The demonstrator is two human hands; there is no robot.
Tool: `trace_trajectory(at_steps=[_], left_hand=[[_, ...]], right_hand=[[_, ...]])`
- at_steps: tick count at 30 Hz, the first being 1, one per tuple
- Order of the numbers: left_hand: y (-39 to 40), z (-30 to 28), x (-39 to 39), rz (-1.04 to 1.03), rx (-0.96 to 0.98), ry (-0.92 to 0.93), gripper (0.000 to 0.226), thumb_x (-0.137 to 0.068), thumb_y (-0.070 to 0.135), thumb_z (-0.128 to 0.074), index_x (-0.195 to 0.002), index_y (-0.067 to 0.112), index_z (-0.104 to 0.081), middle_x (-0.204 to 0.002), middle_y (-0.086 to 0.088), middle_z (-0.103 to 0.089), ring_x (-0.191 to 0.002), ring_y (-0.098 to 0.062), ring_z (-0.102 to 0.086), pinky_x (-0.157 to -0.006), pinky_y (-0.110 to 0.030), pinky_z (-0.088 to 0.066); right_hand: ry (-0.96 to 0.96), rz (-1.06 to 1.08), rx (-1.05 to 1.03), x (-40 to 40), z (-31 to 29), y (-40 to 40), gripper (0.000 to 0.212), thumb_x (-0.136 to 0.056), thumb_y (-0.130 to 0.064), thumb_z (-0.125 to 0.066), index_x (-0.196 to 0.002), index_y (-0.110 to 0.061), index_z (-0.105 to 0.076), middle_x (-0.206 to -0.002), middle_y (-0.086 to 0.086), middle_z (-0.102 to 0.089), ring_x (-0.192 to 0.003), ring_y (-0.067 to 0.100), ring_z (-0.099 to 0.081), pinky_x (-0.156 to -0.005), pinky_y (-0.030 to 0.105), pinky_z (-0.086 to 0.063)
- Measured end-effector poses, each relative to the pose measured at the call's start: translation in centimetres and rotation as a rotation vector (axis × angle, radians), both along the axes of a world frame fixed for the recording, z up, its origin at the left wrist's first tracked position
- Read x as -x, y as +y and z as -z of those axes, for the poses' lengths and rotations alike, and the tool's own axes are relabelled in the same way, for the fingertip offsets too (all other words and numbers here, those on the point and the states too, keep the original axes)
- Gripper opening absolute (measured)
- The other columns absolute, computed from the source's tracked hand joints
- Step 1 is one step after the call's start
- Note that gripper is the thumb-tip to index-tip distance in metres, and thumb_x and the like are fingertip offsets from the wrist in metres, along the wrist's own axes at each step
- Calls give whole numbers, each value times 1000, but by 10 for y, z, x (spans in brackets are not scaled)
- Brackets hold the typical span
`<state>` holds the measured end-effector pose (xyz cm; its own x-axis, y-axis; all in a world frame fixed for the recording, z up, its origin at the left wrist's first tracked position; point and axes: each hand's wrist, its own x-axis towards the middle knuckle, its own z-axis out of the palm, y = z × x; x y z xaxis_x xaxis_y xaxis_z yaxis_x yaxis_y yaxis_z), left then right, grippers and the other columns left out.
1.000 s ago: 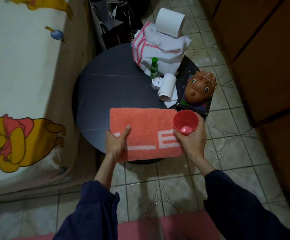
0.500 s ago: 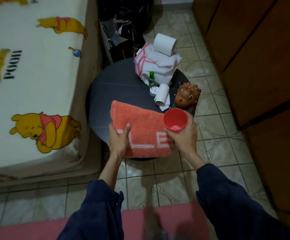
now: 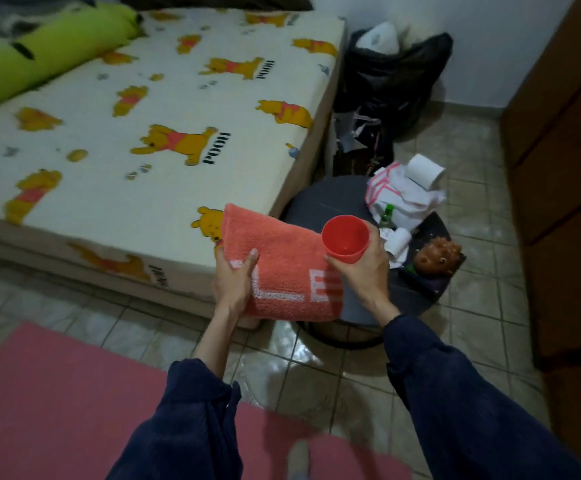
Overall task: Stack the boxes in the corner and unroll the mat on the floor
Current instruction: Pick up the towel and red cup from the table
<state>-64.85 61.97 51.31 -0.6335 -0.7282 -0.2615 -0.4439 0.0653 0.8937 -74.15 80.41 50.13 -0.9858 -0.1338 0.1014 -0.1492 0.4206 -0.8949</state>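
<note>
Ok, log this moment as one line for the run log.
left hand: grips orange towel | right hand: holds red cup | towel: lifted, in front of round table | pink mat: on floor

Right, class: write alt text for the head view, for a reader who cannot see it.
A person's left hand grips a folded orange towel while the right hand holds a red cup, above a round dark table beside a bed.
</note>
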Motion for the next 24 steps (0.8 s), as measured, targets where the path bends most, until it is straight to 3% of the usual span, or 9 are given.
trace_trajectory(at_steps=[3,8,14,18,24], left_hand=[[-22,-20,-43,-105,18,-16,53,-86,38,-63,-129,14,-45,-121,-9,-61,-109,-25,-58,-101,-43,-45],[-69,-40,-113,-232,28,-22,65,-75,52,-66,-128,20,-45,-121,-10,-64,-111,-30,-61,-100,-52,-46],[-133,-56,-187,-346,86,-56,56,-82,46,-64,-129,21,-46,-123,-8,-63,-112,-30,-59,-101,-49,-45],[-192,-61,-243,-421,88,-44,55,-82,47,-64,-128,23,-47,-123,-6,-63,-113,-28,-59,-101,-44,-45],[-296,-76,-325,-473,90,-45,52,-86,42,-62,-130,20,-46,-125,-8,-62,-115,-30,-58,-98,-40,-43]], right_hand=[[2,-107,35,-24,-20,-34,86,-60,-26,-87,-132,-13,-41,-130,7,-53,-115,16,-50,-91,24,-36],[-2,-240,72,-69,-38,-93,85,-59,-28,-87,-131,-15,-42,-128,6,-54,-116,21,-53,-94,31,-44],[36,-356,45,-125,-49,-177,89,-60,-32,-86,-134,-11,-40,-130,9,-53,-118,23,-51,-98,37,-45],[55,-400,34,-170,-55,-248,87,-61,-32,-86,-132,-9,-41,-128,11,-54,-117,26,-52,-93,29,-41],[41,-435,75,-249,-69,-359,89,-61,-31,-85,-134,-9,-39,-131,12,-52,-118,24,-51,-93,28,-42]])
